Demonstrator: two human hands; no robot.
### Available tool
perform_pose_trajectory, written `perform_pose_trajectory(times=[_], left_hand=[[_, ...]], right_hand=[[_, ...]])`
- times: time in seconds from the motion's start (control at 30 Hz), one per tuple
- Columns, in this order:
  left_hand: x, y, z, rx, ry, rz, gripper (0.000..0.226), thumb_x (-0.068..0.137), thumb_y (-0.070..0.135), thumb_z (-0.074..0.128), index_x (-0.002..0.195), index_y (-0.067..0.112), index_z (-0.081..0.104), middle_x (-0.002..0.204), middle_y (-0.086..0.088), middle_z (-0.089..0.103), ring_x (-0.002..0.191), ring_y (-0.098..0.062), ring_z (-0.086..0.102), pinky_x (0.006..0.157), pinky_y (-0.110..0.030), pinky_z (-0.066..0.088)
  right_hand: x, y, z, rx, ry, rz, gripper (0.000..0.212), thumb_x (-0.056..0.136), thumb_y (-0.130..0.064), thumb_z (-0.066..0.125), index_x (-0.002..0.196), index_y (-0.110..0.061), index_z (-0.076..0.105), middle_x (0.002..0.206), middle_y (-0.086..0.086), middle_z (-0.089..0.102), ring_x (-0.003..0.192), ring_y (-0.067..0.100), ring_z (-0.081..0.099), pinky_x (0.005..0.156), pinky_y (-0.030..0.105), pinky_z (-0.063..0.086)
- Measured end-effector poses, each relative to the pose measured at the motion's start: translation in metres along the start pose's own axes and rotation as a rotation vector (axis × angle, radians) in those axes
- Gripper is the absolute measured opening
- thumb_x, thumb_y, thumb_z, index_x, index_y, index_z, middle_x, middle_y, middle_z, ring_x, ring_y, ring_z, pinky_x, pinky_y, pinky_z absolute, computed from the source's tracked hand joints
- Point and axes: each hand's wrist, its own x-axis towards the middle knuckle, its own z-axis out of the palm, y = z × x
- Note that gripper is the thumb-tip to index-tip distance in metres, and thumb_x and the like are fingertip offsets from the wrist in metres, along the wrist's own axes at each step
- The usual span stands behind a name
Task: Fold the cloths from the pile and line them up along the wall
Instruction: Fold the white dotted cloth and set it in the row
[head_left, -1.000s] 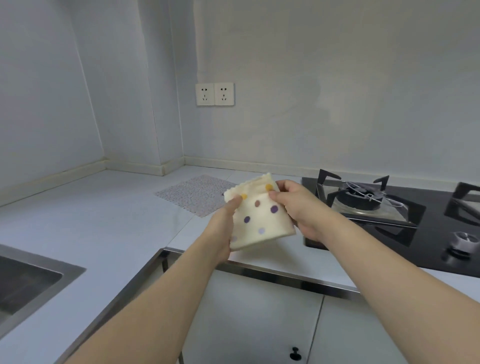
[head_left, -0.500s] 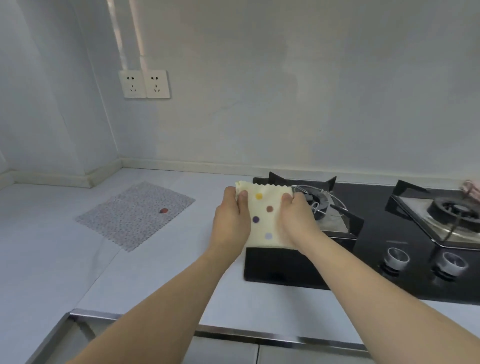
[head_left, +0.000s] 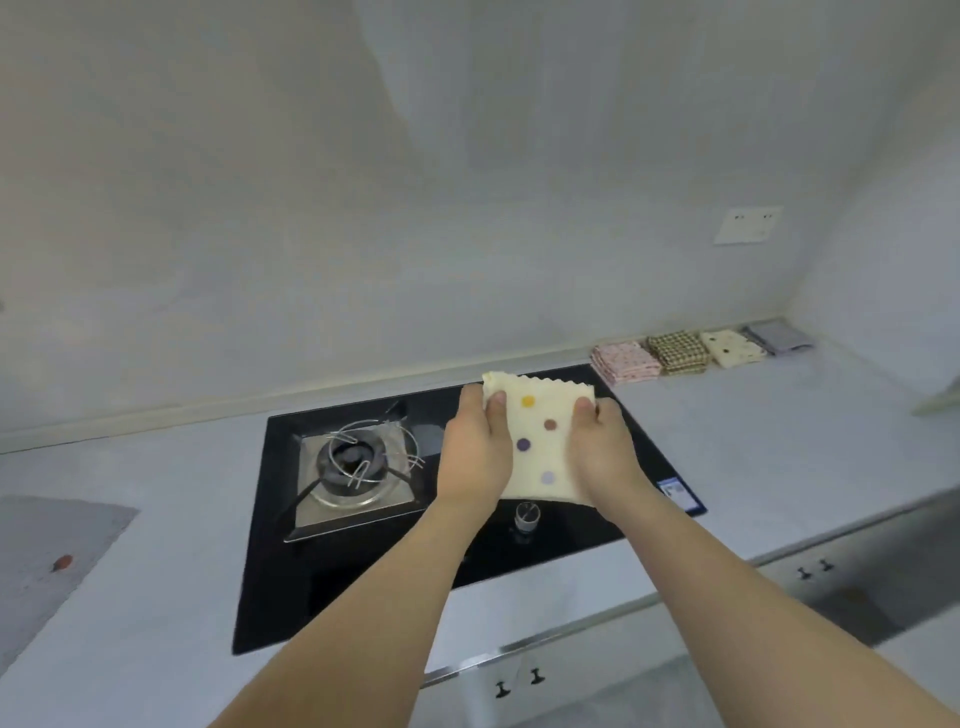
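Observation:
I hold a folded cream cloth with coloured dots (head_left: 540, 441) in the air above the black hob. My left hand (head_left: 475, 452) grips its left edge, thumb on top. My right hand (head_left: 602, 447) grips its right edge the same way. Along the back wall at the far right lies a row of folded cloths: a pink dotted one (head_left: 626, 362), a brown checked one (head_left: 678, 352), a cream dotted one (head_left: 732, 348) and a grey one (head_left: 779, 338). The pile is out of view.
The black gas hob (head_left: 322, 561) has a burner with a wire stand (head_left: 358, 467) at left and a knob (head_left: 527, 517) below the cloth. A grey mat (head_left: 41, 561) lies on the counter at far left. Cabinet handles (head_left: 517, 680) show below the counter edge.
The view has swung right along the counter, carrying the cloth in both hands past the hob's left burner. The row of folded cloths by the wall has come into view.

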Motion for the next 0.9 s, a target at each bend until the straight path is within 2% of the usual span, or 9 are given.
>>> perform_pose_trajectory(times=[0.17,0.3,0.33,0.43,0.57,0.67,0.73,0.8,0.9], left_hand=[[0.017,0.052,0.089,-0.068,-0.059,-0.011,0.026,0.104,0.036,0.035,0.09,0.016,0.042,0.072,-0.001,0.053,0.061,-0.012,0.047,0.056,-0.029,0.039],[0.057,0.07,0.143,-0.031,-0.138,-0.097,0.029,0.102,0.038,0.035,0.115,0.015,0.049,0.096,-0.002,0.06,0.088,-0.024,0.059,0.081,-0.039,0.05],[0.071,0.07,0.155,-0.018,-0.166,-0.113,0.028,0.101,0.037,0.037,0.117,0.018,0.049,0.096,0.001,0.058,0.086,-0.021,0.057,0.079,-0.036,0.049],[0.122,0.072,0.192,-0.063,-0.239,-0.163,0.014,0.096,0.021,0.044,0.083,0.019,0.048,0.077,0.0,0.052,0.06,-0.013,0.045,0.056,-0.028,0.035],[0.183,0.079,0.256,-0.127,-0.377,-0.271,0.02,0.094,0.011,0.049,0.074,0.016,0.048,0.064,-0.004,0.049,0.053,-0.019,0.046,0.044,-0.025,0.039],[0.225,0.086,0.321,-0.192,-0.394,-0.357,0.017,0.095,0.008,0.051,0.079,0.013,0.05,0.057,-0.003,0.053,0.052,-0.02,0.047,0.046,-0.029,0.048],[0.253,0.09,0.372,-0.213,-0.398,-0.395,0.011,0.094,0.008,0.053,0.084,0.011,0.054,0.062,-0.004,0.055,0.054,-0.021,0.051,0.048,-0.03,0.052],[0.281,0.09,0.427,-0.201,-0.397,-0.418,0.012,0.094,0.007,0.053,0.082,0.01,0.057,0.068,-0.009,0.057,0.055,-0.024,0.056,0.049,-0.032,0.054],[0.328,0.087,0.513,-0.134,-0.353,-0.432,0.022,0.093,0.005,0.051,0.073,0.012,0.056,0.066,-0.01,0.06,0.048,-0.022,0.058,0.046,-0.03,0.053]], right_hand=[[0.059,0.01,-0.092,-0.042,0.03,0.023,0.03,0.102,-0.037,0.028,0.112,-0.015,0.045,0.103,0.005,0.059,0.092,0.023,0.059,0.086,0.044,0.052],[0.123,0.02,-0.127,-0.008,0.044,0.06,0.037,0.101,-0.04,0.032,0.118,-0.011,0.049,0.108,0.008,0.06,0.095,0.026,0.06,0.089,0.045,0.051],[0.14,0.023,-0.134,0.009,0.036,0.075,0.037,0.101,-0.04,0.033,0.117,-0.012,0.05,0.107,0.008,0.061,0.095,0.026,0.06,0.088,0.043,0.051],[0.195,0.034,-0.157,0.049,-0.007,0.159,0.034,0.1,-0.042,0.037,0.11,-0.013,0.053,0.101,0.007,0.063,0.092,0.026,0.061,0.084,0.041,0.051],[0.271,0.047,-0.207,0.094,0.008,0.249,0.031,0.097,-0.041,0.045,0.107,-0.014,0.055,0.092,0.008,0.063,0.084,0.026,0.06,0.08,0.038,0.05],[0.335,0.063,-0.25,0.108,-0.034,0.254,0.025,0.091,-0.024,0.05,0.112,-0.012,0.056,0.096,0.009,0.065,0.09,0.028,0.062,0.084,0.042,0.05],[0.385,0.079,-0.277,0.128,-0.038,0.265,0.029,0.089,-0.014,0.049,0.117,-0.016,0.054,0.1,0.006,0.063,0.091,0.025,0.059,0.079,0.037,0.047],[0.442,0.098,-0.302,0.129,-0.011,0.281,0.034,0.088,-0.011,0.051,0.12,-0.021,0.05,0.11,0.005,0.059,0.095,0.023,0.056,0.076,0.033,0.045],[0.533,0.135,-0.331,0.084,0.017,0.268,0.034,0.09,-0.008,0.051,0.12,-0.023,0.046,0.118,0.003,0.052,0.103,0.023,0.054,0.081,0.035,0.045]])
